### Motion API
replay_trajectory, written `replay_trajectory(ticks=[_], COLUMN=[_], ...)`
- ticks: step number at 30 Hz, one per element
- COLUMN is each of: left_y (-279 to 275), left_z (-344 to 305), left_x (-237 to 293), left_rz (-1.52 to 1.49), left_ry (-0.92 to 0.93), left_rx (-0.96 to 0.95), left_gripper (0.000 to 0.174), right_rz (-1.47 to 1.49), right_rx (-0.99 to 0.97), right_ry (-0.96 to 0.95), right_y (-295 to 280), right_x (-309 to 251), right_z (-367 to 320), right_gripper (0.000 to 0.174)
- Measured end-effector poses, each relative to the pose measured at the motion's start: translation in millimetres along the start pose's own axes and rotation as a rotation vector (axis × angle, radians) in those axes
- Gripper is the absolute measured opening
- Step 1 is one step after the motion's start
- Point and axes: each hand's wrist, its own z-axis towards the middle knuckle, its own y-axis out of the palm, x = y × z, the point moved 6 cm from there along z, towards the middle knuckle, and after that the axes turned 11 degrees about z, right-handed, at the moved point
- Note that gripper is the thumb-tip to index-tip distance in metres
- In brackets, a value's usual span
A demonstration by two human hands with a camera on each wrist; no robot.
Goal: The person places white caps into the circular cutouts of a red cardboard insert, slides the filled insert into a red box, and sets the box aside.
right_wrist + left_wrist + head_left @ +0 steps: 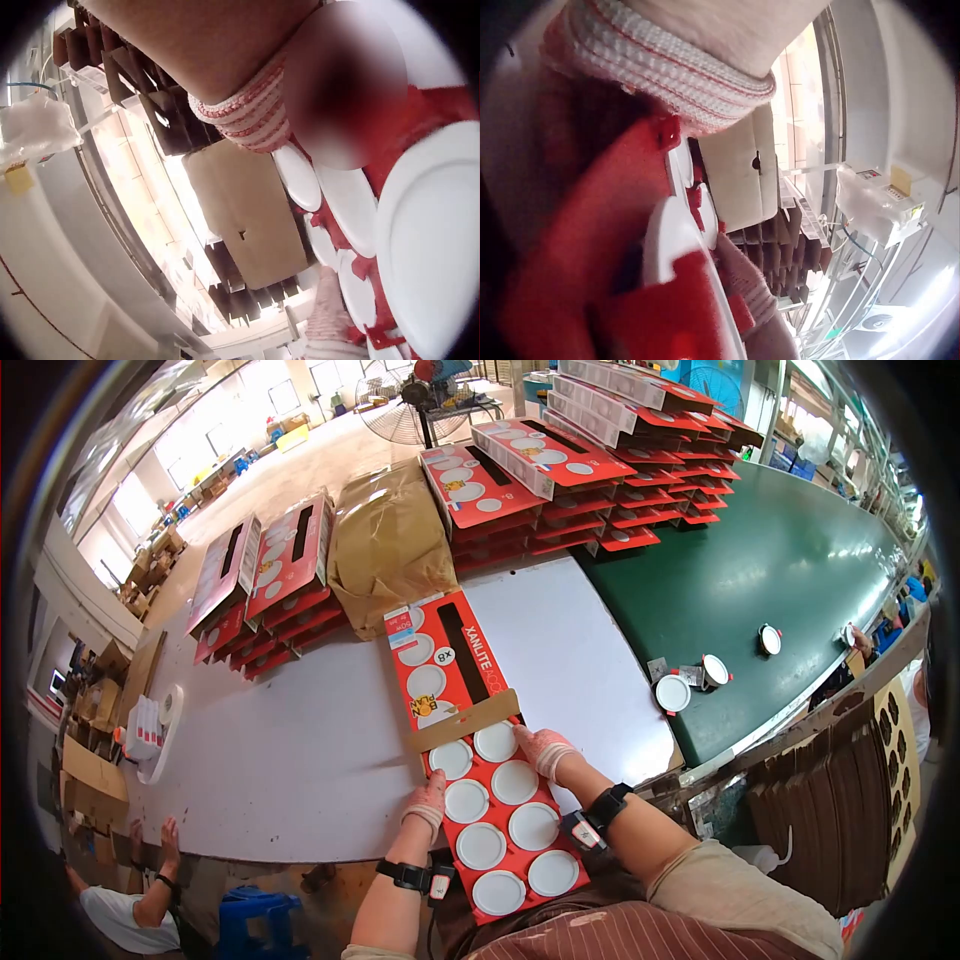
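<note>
A long red tray (483, 771) lies on the white counter (300, 740) right in front of the person, its near end over the counter's edge; it carries eight white round lamps (533, 826) in two rows, each seated in its own cut-out. Its far end meets a brown cardboard flap (462, 720) and, beyond that, a red printed box (485, 660) in line with it. The gloved left hand (430, 800) rests against the tray's left rim beside the second lamp; the gloved right hand (545, 748) touches the right rim near the flap. Both sets of fingers look laid fairly straight on the card rather than wrapped round it; whether a thumb hooks under the rim I cannot tell, since the wrist views show mostly glove cuffs and blurred red card.

The tray looks like thin card, light in itself but weighted by the lamps; it would likely sag or twist if lifted by one end, so the two long rims, taken opposite each other, seem the safest hold. The lamp faces look smooth and easily marked; pressing on them is best avoided.

Farther off stand stacks of like red boxes (620, 440), a brown paper bundle (385, 545), and a green belt (800, 570) with a few loose lamps (673, 692).
</note>
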Motion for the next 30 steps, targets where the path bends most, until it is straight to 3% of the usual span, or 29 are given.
replay_trajectory(ticks=[8, 10, 18, 20, 21, 23, 24, 26, 30], left_y=[-2.7, -4.4, -2.7, -2.1, -2.7, -2.0, -1.7, -1.2, 0.1], left_z=[-0.3, -5.1, -0.8, -1.5, -2.2, -2.2, -1.3, 5.3, 12.7], left_x=[-1.4, 3.1, 2.4, 2.6, 3.1, 2.5, 1.2, -1.7, -13.4], left_rz=[0.045, 0.041, 0.066, 0.058, 0.056, 0.054, 0.052, 0.045, -0.067], left_ry=[-0.006, -0.021, 0.010, 0.010, 0.005, 0.001, -0.012, -0.022, -0.023], left_rx=[0.048, -0.019, 0.000, -0.014, -0.015, -0.018, -0.010, 0.006, 0.091], left_gripper=[0.077, 0.078, 0.077, 0.077, 0.077, 0.077, 0.077, 0.077, 0.079], right_rz=[-0.032, 0.000, 0.118, -0.005, -0.006, 0.109, 0.109, -0.078, 0.058], right_rx=[0.019, 0.015, -0.002, -0.015, -0.014, -0.063, -0.063, -0.013, -0.097], right_ry=[-0.005, 0.019, 0.053, -0.167, -0.167, 0.065, 0.065, -0.118, -0.201], right_y=[-13.3, -12.2, 4.3, 10.7, 9.6, 10.1, 12.1, 12.1, 2.3], right_x=[-9.4, -9.1, 11.7, 9.2, 6.7, 11.3, 16.9, 20.8, 1.8], right_z=[-15.5, -13.4, 25.8, 41.3, 39.9, 34.9, 38.1, 48.8, -5.5], right_gripper=[0.075, 0.077, 0.078, 0.069, 0.069, 0.056, 0.056, 0.053, 0.068])
